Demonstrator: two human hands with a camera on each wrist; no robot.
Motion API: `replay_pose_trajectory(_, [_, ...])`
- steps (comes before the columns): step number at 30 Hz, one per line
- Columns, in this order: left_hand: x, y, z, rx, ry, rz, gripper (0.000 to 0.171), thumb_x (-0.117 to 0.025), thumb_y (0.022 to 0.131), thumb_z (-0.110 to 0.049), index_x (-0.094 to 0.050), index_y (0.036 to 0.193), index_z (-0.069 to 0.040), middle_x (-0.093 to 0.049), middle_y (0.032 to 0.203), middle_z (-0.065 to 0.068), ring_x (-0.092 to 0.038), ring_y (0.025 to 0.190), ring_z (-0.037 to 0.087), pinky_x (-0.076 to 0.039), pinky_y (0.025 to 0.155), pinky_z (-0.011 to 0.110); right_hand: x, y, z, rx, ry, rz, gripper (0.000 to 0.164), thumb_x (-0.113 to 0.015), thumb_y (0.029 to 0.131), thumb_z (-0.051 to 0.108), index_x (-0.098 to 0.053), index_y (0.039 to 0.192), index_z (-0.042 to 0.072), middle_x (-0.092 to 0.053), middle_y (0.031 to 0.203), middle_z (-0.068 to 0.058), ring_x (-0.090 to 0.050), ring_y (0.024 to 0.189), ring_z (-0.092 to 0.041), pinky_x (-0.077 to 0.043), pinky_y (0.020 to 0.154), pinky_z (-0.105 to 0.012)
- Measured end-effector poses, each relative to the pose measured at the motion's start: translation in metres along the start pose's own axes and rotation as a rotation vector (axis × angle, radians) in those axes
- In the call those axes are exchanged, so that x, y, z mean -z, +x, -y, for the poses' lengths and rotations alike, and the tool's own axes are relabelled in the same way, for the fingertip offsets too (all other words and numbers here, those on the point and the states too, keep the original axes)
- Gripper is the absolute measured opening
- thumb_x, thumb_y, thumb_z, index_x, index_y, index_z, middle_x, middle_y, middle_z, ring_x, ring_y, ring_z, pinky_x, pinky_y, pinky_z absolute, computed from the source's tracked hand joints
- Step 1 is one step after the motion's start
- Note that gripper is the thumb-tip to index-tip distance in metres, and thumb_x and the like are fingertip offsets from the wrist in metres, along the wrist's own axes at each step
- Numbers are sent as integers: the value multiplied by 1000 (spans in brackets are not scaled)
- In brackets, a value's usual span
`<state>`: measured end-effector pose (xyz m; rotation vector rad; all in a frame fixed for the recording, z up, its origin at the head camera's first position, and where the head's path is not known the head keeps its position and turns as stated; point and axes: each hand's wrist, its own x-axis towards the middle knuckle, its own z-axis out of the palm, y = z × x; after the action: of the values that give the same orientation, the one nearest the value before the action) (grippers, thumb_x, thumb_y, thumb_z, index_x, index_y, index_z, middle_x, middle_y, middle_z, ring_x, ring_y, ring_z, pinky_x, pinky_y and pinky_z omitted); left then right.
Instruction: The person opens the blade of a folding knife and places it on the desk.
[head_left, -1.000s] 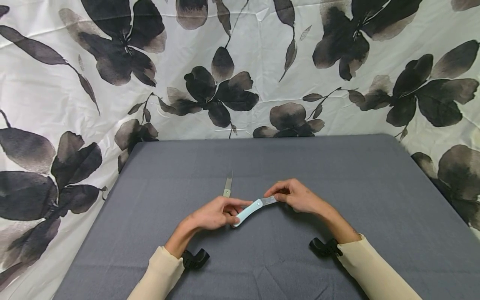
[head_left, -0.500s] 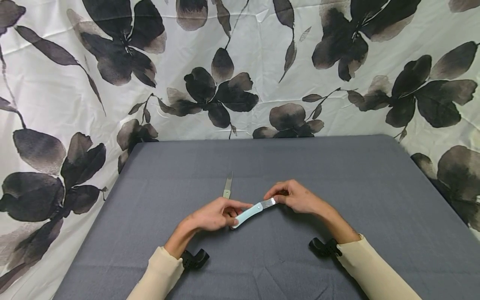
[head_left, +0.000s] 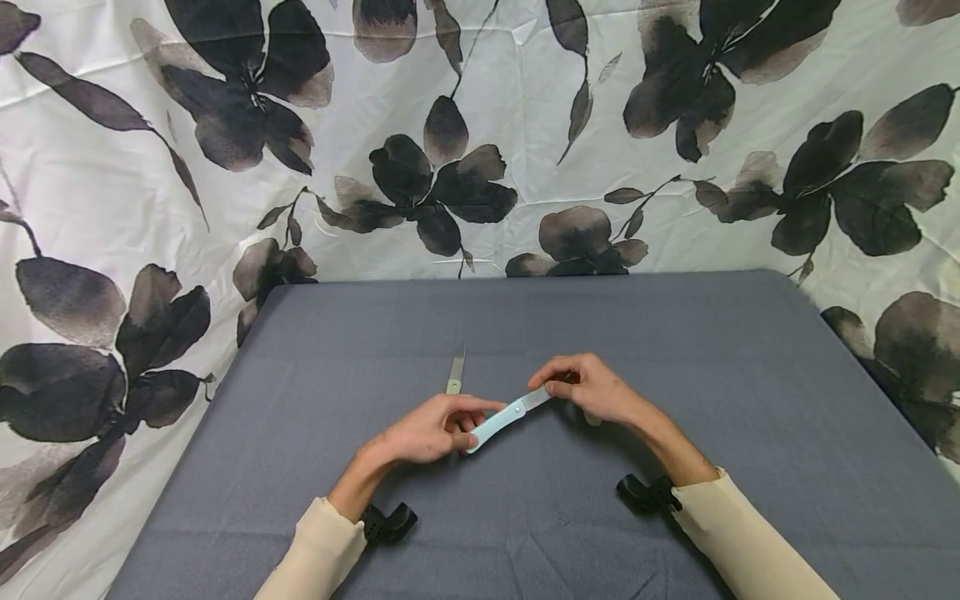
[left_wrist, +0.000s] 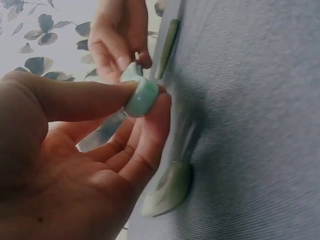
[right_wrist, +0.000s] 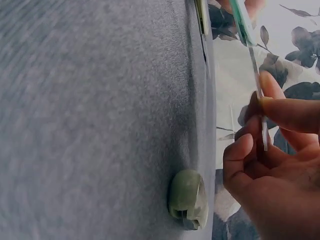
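A light blue folding knife (head_left: 497,426), its blade swung out, is held between both hands above the cloth. My left hand (head_left: 433,429) pinches the handle end, with the index finger stretched along the handle. My right hand (head_left: 592,390) pinches the blade (right_wrist: 264,132) between thumb and fingers. In the left wrist view, the handle's rounded end (left_wrist: 143,100) shows between thumb and fingers. An unfolded green knife (head_left: 456,374) lies behind the left hand, which hides its handle. A second green knife (right_wrist: 187,200) lies under the right hand, mostly hidden in the head view.
A grey cloth (head_left: 675,333) covers the table. Behind it hangs a white sheet with dark flowers (head_left: 435,192). Black wrist mounts (head_left: 390,523) sit on both forearms.
The right hand and the blade have risen and tilted slightly. A bit of the green knife beneath the right hand has come into view. The left hand has hardly moved.
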<state>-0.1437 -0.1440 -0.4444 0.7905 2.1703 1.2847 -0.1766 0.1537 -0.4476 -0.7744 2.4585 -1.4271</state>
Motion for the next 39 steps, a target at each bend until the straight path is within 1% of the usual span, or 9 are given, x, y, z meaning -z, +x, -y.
replay_pose_trajectory(3, [-5, 1, 3, -28, -37, -38, 55, -65, 93, 4, -60, 146, -7, -67, 106, 16, -61, 83, 13, -50, 71, 21, 1, 2, -2, -31, 79, -56, 20, -65, 101, 7, -76, 117, 2, -74, 118, -20, -67, 96, -9, -54, 83, -23])
replay_pose_trajectory(9, [-17, 4, 6, -44, -143, -128, 55, -66, 95, 5, -56, 148, -5, -67, 110, 19, -64, 86, 10, -54, 75, 18, 0, 8, 0, -116, 332, -126, 39, -67, 98, 3, -58, 134, -9, -62, 128, -30, -69, 95, -7, -60, 86, -30])
replay_pose_trajectory(12, [-23, 7, 5, -64, -185, -170, 59, -66, 95, 7, -52, 151, -3, -66, 113, 23, -64, 88, 8, -56, 76, 19, -4, 12, 2, -128, 438, -177, 42, -65, 98, -2, -48, 135, -12, -62, 119, -23, -70, 91, -8, -62, 87, -33])
replay_pose_trajectory(14, [-27, 9, 5, -68, -206, -187, 62, -66, 94, 8, -49, 153, -3, -64, 116, 24, -64, 89, 8, -56, 77, 19, -7, 15, 2, -139, 482, -220, 40, -64, 97, -4, -45, 132, -10, -63, 113, -16, -70, 88, -9, -63, 85, -32])
replay_pose_trajectory(16, [-30, 11, 4, -72, -219, -197, 66, -66, 94, 10, -46, 155, -3, -62, 118, 25, -64, 90, 8, -56, 76, 19, -10, 18, 2, -150, 497, -258, 40, -64, 96, -6, -43, 131, -9, -64, 108, -10, -71, 86, -9, -63, 83, -31])
replay_pose_trajectory(20, [-36, 13, 6, -71, -221, -212, 71, -69, 92, 10, -43, 156, -2, -60, 121, 25, -63, 92, 9, -55, 77, 17, -16, 24, 2, -184, 503, -321, 46, -63, 95, -7, -39, 134, -11, -66, 104, -11, -70, 82, -8, -62, 80, -28])
replay_pose_trajectory(27, [-44, 15, 6, -73, -164, -225, 78, -74, 87, 10, -41, 156, 0, -61, 122, 25, -63, 91, 8, -57, 78, 18, -22, 31, 0, -219, 531, -405, 46, -64, 94, -10, -39, 132, -9, -68, 98, -8, -68, 76, -7, -61, 74, -23])
replay_pose_trajectory(33, [-48, 18, 4, -56, -114, -239, 82, -78, 83, 11, -41, 156, 1, -60, 121, 23, -65, 89, 11, -58, 77, 19, -25, 36, -5, -225, 577, -411, 46, -65, 94, -11, -41, 133, -11, -69, 87, 1, -67, 72, -8, -60, 72, -21])
replay_pose_trajectory(39, [-52, 20, 3, -20, -48, -282, 82, -80, 81, 11, -43, 154, 2, -62, 119, 19, -64, 89, 13, -56, 74, 17, -27, 38, -8, -244, 571, -388, 50, -66, 95, -9, -40, 138, -14, -69, 89, 1, -69, 75, -7, -61, 74, -22])
